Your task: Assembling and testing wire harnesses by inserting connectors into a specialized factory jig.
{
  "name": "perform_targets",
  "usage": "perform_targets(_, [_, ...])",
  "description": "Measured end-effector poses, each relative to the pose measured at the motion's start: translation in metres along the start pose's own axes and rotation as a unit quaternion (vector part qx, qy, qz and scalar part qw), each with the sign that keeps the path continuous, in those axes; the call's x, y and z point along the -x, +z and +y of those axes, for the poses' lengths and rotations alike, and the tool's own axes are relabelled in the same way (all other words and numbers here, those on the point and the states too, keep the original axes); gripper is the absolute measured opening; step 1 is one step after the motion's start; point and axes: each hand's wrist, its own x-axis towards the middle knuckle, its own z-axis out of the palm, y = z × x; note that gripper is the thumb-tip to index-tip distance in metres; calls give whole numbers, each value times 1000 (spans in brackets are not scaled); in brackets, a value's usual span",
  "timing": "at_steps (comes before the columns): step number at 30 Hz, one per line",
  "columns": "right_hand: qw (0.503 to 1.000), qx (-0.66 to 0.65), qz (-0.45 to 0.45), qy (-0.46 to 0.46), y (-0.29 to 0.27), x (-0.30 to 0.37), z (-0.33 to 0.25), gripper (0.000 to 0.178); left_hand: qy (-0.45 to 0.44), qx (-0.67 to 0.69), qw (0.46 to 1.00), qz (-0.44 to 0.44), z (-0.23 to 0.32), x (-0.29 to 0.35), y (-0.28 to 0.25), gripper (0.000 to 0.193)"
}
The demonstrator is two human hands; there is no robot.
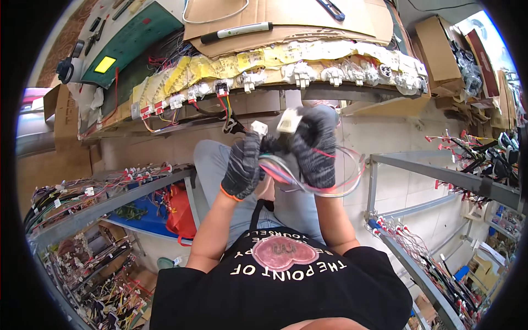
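Note:
Both my hands wear dark grey knitted gloves and are raised over my lap, in front of the bench edge. My left hand [242, 166] is closed around part of a wire harness, with a small white connector [258, 128] showing at its fingertips. In my right hand [318, 147] is a larger white connector [289, 121], pinched at the top. Between the gloves hang the harness's multicoloured wires [286, 171], looping out to the right below my right wrist. My fingers hide where the wires enter the connectors.
Along the bench edge runs a row of white connectors [301, 76] under yellow tape [236, 65]. A black-and-white marker [236, 33] lies on cardboard [352, 25]. Metal racks with wire harnesses [99, 190] flank me, including a grey frame [445, 171] at right. A red bag [180, 212] sits left.

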Motion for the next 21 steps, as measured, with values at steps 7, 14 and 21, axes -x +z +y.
perform_targets(7, [976,138,157,-58,4,-32,3,36,-146,370,917,32,12,-29,19,56])
perform_targets(14, [950,245,138,-137,2,-33,-11,40,-145,405,902,35,19,-40,22,56])
perform_targets(21, [935,281,128,-174,0,-47,-13,35,-152,443,878,95,24,-50,29,58])
